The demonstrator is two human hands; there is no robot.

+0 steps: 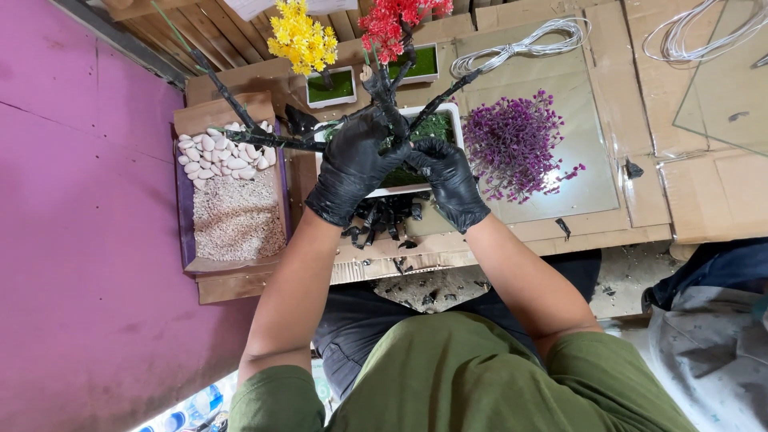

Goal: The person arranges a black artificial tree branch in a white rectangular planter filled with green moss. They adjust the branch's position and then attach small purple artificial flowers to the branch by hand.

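Head view: a black bare tree (384, 100) w/ spread branches is gripped by both gloved hands over a white planter (456, 120) lined w/ green moss. Left hand (352, 164) is wrapped around the trunk, fingers (374, 128) closed tight on it; right hand (450, 180) is pressed at the trunk base just beside the left, fingers curled down into the moss, exact hold can't be told. The planter is set on a cardboard-covered counter (640, 192), approx. centre. Just right of it a purple flower bunch (516, 144) is laid on a glass sheet (596, 156). To the left, a cardboard box (232, 268) is filled w/ white pebbles (224, 152) & fine gravel (236, 216). Behind, a yellow flower tree (302, 36) & a red flower tree (392, 20) are stood in small pots. A wire coil (524, 44) is laid at the back. Black bits (384, 216) are piled just below the planter
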